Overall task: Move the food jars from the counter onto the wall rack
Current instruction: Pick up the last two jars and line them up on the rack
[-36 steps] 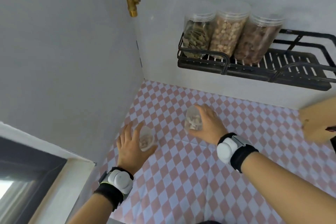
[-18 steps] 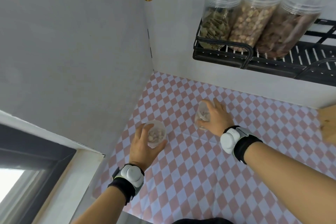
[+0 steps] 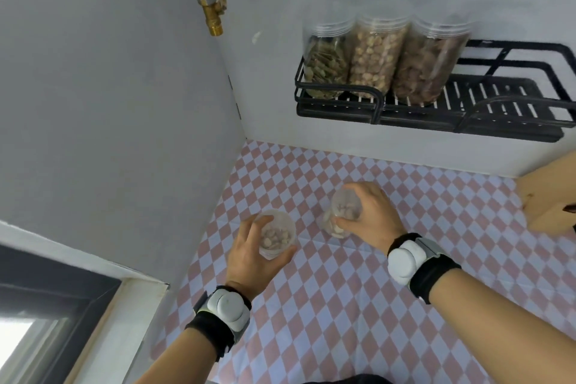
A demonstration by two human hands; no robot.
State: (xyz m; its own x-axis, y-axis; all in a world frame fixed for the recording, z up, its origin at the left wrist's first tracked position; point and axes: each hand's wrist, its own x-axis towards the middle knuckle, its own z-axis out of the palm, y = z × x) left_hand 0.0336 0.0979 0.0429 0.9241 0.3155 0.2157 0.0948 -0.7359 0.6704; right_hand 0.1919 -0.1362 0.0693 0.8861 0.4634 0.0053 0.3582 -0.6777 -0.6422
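Wall rack (image 3: 505,131) up right already carries three jars, bare slats beside them. On the counter (image 3: 358,321), my left hand (image 3: 254,254) wraps one small jar (image 3: 277,238), right hand (image 3: 372,217) wraps another jar (image 3: 341,213). Next, I'd say: lift both.

Right hand (image 3: 371,217) covers the right side of its clear jar (image 3: 338,212); whether that jar's base touches the counter (image 3: 343,321) cannot be determined. Left hand (image 3: 254,254) hides the near wall of the second jar (image 3: 277,237). Contents of both are too blurred to identify. The wall rack (image 3: 436,121) is cut off at the right edge. Lids of the three rack jars (image 3: 377,56) smear into the wall. The wooden object (image 3: 548,196) at far right is cropped, identity unclear.
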